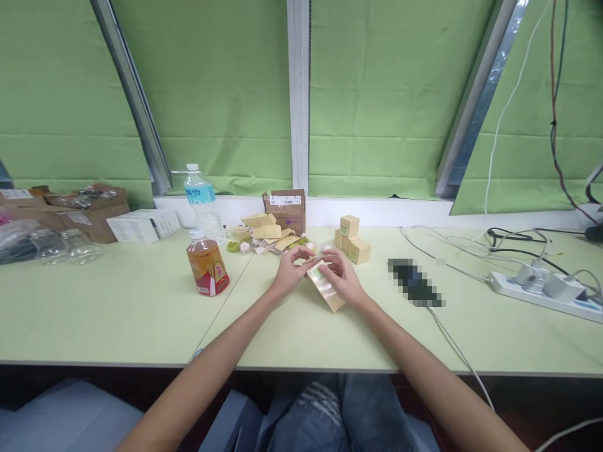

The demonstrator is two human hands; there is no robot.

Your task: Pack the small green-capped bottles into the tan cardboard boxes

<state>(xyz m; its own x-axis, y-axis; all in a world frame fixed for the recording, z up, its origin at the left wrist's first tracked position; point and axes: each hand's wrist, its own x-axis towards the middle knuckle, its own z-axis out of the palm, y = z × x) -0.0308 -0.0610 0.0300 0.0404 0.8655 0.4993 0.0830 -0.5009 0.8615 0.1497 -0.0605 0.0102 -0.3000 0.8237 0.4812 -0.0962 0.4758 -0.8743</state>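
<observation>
Between my hands is a small tan cardboard box (330,297), part flattened, with a green label, tilted just above the table. My right hand (345,280) grips it from the right, thumb over the label. My left hand (288,274) has its fingers closed at the box's upper left edge. What lies under those fingertips is hidden. Just beyond is a pile of flat tan cartons (267,231) with small green and white round pieces. Several folded small boxes (357,250) of the same tan colour stand stacked to the right.
A drink bottle with an orange label (207,265) and a large water bottle (201,204) stand to the left. Behind the pile is a brown carton (287,210). A pixelated dark device (414,282) with a cable and a white power strip (541,295) lie to the right.
</observation>
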